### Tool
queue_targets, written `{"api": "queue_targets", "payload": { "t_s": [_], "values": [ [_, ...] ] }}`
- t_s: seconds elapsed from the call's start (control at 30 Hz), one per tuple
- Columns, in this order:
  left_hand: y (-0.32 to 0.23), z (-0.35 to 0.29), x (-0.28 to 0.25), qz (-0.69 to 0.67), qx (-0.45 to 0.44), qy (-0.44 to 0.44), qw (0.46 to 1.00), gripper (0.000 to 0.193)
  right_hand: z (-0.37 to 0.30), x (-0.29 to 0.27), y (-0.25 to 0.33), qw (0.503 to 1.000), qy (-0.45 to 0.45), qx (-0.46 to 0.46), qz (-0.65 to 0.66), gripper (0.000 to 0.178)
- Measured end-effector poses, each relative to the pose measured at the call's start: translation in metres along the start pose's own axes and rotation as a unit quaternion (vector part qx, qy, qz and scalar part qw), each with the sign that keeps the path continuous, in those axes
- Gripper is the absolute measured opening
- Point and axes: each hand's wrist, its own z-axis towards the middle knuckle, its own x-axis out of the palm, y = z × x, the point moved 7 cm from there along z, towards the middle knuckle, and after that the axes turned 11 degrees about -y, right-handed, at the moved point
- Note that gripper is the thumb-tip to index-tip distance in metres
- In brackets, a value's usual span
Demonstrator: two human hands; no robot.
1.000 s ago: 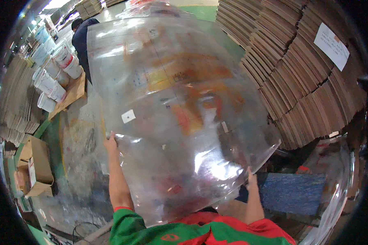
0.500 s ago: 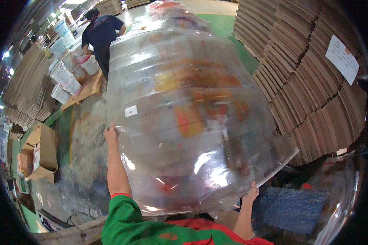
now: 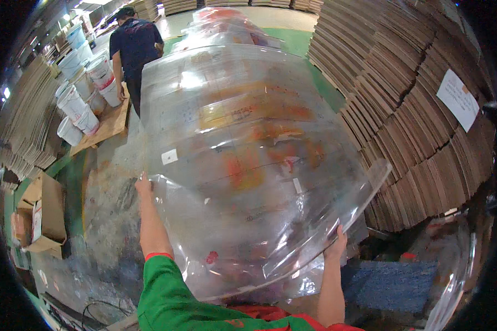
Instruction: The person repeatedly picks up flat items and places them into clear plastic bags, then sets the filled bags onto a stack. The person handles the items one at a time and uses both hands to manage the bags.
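Both hands hold a big clear plastic sheet up in front of the body.

The left hand (image 3: pixel 144 186) pinches the sheet's left edge, and the right hand (image 3: pixel 337 243) is closed on its lower right corner; the clear plastic sheet (image 3: pixel 248 165) bows outward between them. An even pull on both edges would keep it from buckling. Beyond it lie stacked flattened cardboard (image 3: pixel 419 121), white buckets (image 3: pixel 80 105) on a wooden pallet (image 3: pixel 111 124), and another person (image 3: pixel 133 52).
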Motion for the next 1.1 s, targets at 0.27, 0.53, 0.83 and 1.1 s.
{"api": "queue_targets", "payload": {
  "t_s": [0.27, 0.53, 0.83, 1.1],
  "values": [
    [-0.016, 0.053, 0.051, 0.305, 0.174, -0.042, 0.935, 0.062, 0.013, 0.051, 0.039, 0.997, 0.041, -0.049, 0.029, 0.017],
    [-0.050, -0.052, 0.027, 0.501, 0.282, -0.125, 0.809, 0.065, -0.011, -0.154, -0.050, 0.911, -0.081, 0.118, -0.388, 0.028],
    [-0.063, -0.383, 0.019, 0.247, 0.613, 0.278, 0.697, 0.055, -0.040, -0.156, -0.022, 0.902, 0.009, 0.094, -0.420, 0.040],
    [-0.015, -0.632, -0.085, 0.118, 0.542, 0.473, 0.685, 0.047, -0.084, -0.402, 0.108, 0.841, -0.288, -0.065, -0.454, 0.035]
  ]
}}
